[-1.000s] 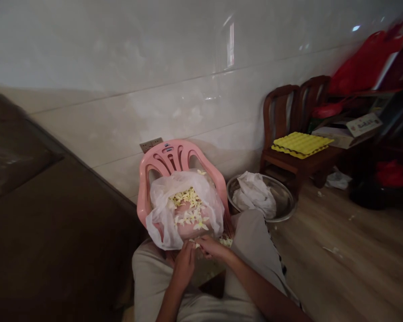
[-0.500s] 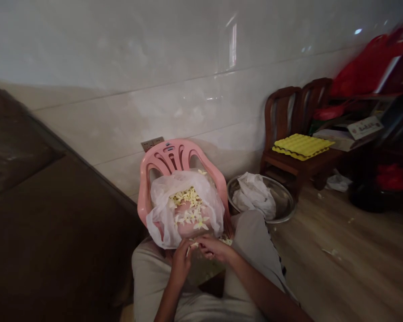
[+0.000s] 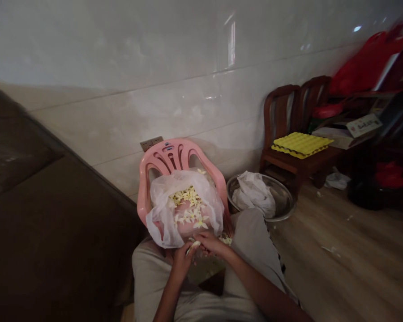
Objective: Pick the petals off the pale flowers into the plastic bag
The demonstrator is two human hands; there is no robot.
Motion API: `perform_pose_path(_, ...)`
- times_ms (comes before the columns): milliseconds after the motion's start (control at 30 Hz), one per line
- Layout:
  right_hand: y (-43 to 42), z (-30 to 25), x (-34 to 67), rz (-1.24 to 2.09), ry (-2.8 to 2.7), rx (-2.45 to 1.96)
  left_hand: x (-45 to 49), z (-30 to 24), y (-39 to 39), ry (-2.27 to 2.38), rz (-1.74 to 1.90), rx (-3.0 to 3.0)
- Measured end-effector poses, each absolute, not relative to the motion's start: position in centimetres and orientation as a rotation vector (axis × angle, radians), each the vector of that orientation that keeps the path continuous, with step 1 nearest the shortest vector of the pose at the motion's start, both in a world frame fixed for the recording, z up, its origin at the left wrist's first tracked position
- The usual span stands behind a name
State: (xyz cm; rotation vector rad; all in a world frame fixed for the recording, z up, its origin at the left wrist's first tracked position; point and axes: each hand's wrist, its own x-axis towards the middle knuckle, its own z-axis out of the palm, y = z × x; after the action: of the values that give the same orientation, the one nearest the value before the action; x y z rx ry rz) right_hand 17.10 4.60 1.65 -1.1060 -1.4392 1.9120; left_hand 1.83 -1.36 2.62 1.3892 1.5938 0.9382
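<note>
My left hand [image 3: 182, 257] and my right hand [image 3: 208, 244] meet over my lap, at the front edge of a white plastic bag [image 3: 161, 223]. Between their fingertips is a small pale flower [image 3: 195, 244]; the left fingers close around it and the right fingers pinch at it. The bag lies spread open on the seat of a pink plastic chair [image 3: 143, 197]. Inside it are pale yellow flowers [image 3: 186, 196], and larger white ones [image 3: 199, 222] lie nearer to me. More pale pieces [image 3: 225, 240] show just beyond my right hand, partly hidden.
To the right, a metal basin [image 3: 284, 210] on the floor holds a crumpled white bag [image 3: 253, 194]. Behind it stands a wooden chair [image 3: 282, 120] with yellow egg trays [image 3: 300, 144] and an open cardboard box [image 3: 342, 134]. A dark panel [image 3: 63, 223] fills the left side.
My right hand has shifted slightly up and left over the left fingers. More of the pale flower shows between the fingertips. The flowers in the bag look the same.
</note>
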Motion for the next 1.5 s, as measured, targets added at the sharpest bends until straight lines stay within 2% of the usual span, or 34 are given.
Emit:
perform_pose_path(433,5.4,0.1,16.5,1.750,-1.572,-0.945,0.4,0.0,0.1,1.403,1.039,0.916)
perform_pose_path(1167,4.6,1.1,16.9,1.641,-1.730,-0.911,1.4,2.6,-1.0,1.504,0.922,1.289)
perform_pose_path(1333,4.9,0.6,16.7,1.573,-1.690,-1.055,1.4,2.0,-1.0,1.451,0.887,1.330)
perform_pose_path(1500,5.3,0.6,16.9,1.609,-1.683,-1.020,1.1,0.5,-0.6,1.405,0.908,1.211)
